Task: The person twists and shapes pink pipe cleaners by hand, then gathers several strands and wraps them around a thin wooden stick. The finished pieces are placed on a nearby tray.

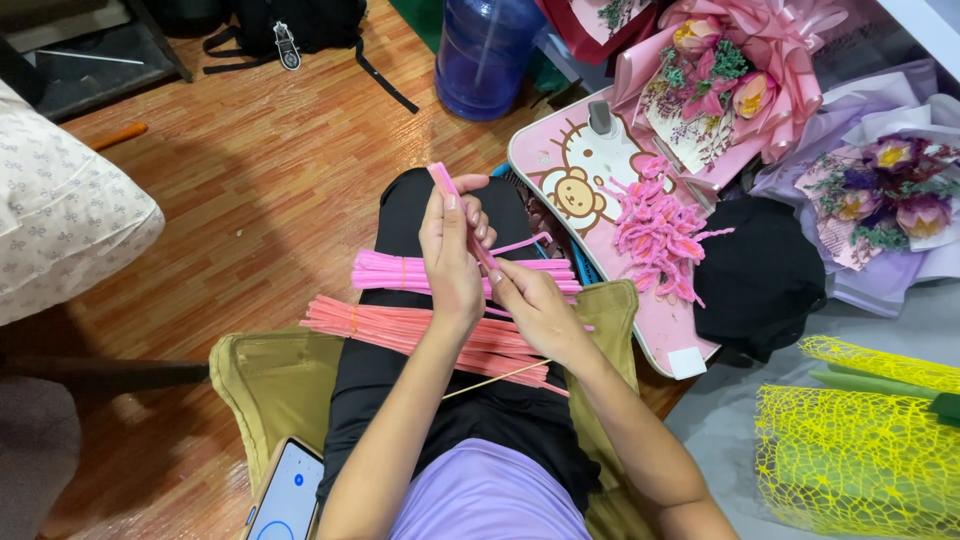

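A person sits on an olive folding chair, seen from above, with black trousers and a lilac top. The left hand is raised over the lap, its fingers closed around a small bunch of pink pipe cleaners that stick up and away from the body. The right hand sits just beside it, lower and to the right, its fingertips pinching the lower part of the same bunch, so both hands hold the pipe cleaners between them. Across the thighs lie two loose bundles: a bright pink bundle nearer the knees and a coral-pink bundle closer to the body, both running side to side under the hands. A thin wooden stick rests slanted on the lap below the right wrist. To the right, touching the chair, is a small pink lap surface printed with cartoon animals, carrying a heap of curled pink pipe cleaner pieces. Beyond it lie wrapped flower bouquets, one pink and one lilac, a black cloth, and yellow netting on the floor. A phone with a lit screen lies on the chair's left edge. A blue water jug stands on the wooden floor.
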